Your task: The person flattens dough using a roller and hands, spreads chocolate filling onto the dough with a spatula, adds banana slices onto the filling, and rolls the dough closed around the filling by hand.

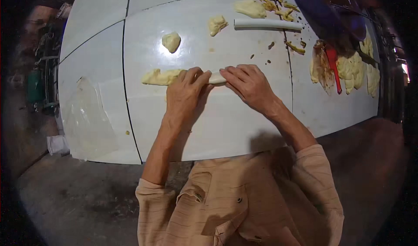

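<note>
A long pale strip of dough (pixel 160 77) lies across the white tiled table, its left end bare and lumpy. Over its middle my left hand (pixel 185 89) is bent, fingers curled down onto it. My right hand (pixel 248 84) grips the right end with fingertips and thumb. Between the hands a short, smoother, whitish stretch of dough (pixel 217 78) shows; my fingers hide the rest. Beyond them sit a rounded dough lump (pixel 171 42) and a rougher dough piece (pixel 217 25). Farther back a white tube (pixel 267 24) lies beside a flattened dough piece (pixel 250 8).
Yellowish strips (pixel 278 2) and dark crumbs scatter at the back right. A dark purple basin (pixel 320 11) stands there. Nearer, a red flat tool (pixel 333 67) lies by a brown-stained plastic sheet (pixel 322 67) and several dough pieces (pixel 350 72). Clear plastic film (pixel 89 120) covers the left side.
</note>
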`<state>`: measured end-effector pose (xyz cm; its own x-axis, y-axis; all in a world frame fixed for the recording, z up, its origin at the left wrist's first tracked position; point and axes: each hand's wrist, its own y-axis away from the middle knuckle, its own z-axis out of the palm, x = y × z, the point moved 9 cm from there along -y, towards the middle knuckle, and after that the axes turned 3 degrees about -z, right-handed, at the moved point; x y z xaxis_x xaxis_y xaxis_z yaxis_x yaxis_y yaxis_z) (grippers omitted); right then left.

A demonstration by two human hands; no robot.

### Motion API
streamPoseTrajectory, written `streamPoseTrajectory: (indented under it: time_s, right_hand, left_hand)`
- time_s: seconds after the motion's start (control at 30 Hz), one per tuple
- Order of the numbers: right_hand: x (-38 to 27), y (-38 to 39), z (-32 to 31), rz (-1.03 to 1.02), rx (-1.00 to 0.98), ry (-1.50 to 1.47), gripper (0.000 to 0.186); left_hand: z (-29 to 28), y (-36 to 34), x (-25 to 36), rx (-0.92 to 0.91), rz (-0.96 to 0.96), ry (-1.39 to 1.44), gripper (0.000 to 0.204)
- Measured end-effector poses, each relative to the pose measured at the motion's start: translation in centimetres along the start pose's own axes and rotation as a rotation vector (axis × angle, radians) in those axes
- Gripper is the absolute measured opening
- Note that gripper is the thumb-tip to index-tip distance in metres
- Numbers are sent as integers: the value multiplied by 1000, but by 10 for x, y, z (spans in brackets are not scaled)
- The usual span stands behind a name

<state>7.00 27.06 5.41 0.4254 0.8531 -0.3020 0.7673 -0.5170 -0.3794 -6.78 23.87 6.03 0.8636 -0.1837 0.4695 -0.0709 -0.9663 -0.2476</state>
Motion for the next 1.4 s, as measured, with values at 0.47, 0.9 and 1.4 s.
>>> streamPoseTrajectory:
  time_s: [0.47,0.9,1.4]
  right_hand:
    - [37,88,-97,413,-89,-301,27]
    - [47,140,-120,372,102,-191,32]
    - [59,151,-70,387,-82,98,48]
  left_hand:
    - [37,-8,99,-173,103,348,29]
    - [71,-15,145,-109,263,174,33]
    - [82,14,121,-80,129,83,48]
